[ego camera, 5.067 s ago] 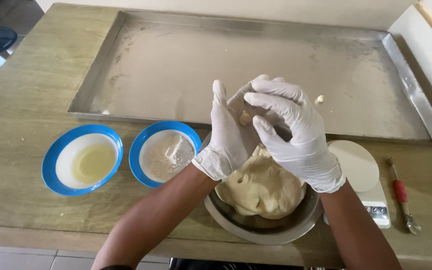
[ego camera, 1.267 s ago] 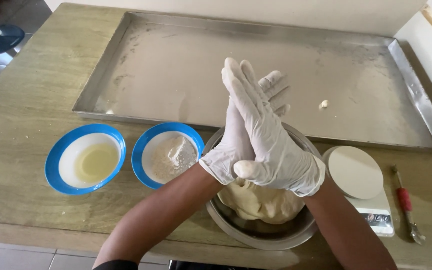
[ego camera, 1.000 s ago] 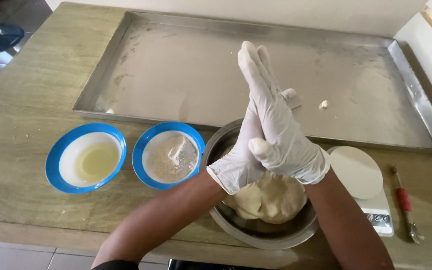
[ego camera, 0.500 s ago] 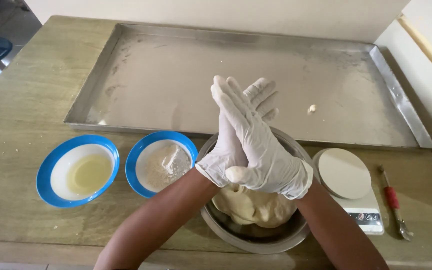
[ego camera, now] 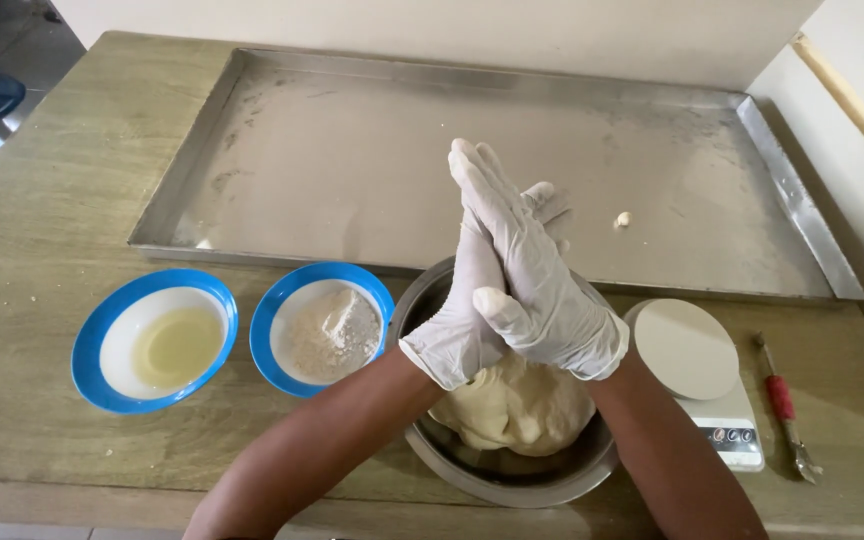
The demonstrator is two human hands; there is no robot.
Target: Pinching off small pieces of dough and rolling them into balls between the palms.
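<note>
Two gloved hands meet palm to palm in the head view, right above a metal bowl (ego camera: 512, 475) on the wooden table (ego camera: 42, 330). The right hand (ego camera: 532, 275) lies on top and the left hand (ego camera: 467, 320) sits under it, with the fingers (ego camera: 482, 185) straight, flat and close together, pointing away from the person. I cannot tell what is between the palms, because the gloves hide it; it may be a small bit of dough. A big lump of dough (ego camera: 512, 410) rests in the bowl just under the wrists. To do this well, I think the palms should stay flat and press softly, so a little piece turns round and does not get squashed. Keeping the hands over the bowl looks smart, since a dropped bit lands back in it. Left of the bowl stand two blue bowls: one with flour (ego camera: 327, 328) right beside it, and one with oil (ego camera: 157, 338) farther off. A large metal tray (ego camera: 282, 150) lies behind, with one tiny crumb of dough (ego camera: 623, 219) on it. A white kitchen scale (ego camera: 697, 370) and a red-handled tool (ego camera: 784, 410) sit on the right.
</note>
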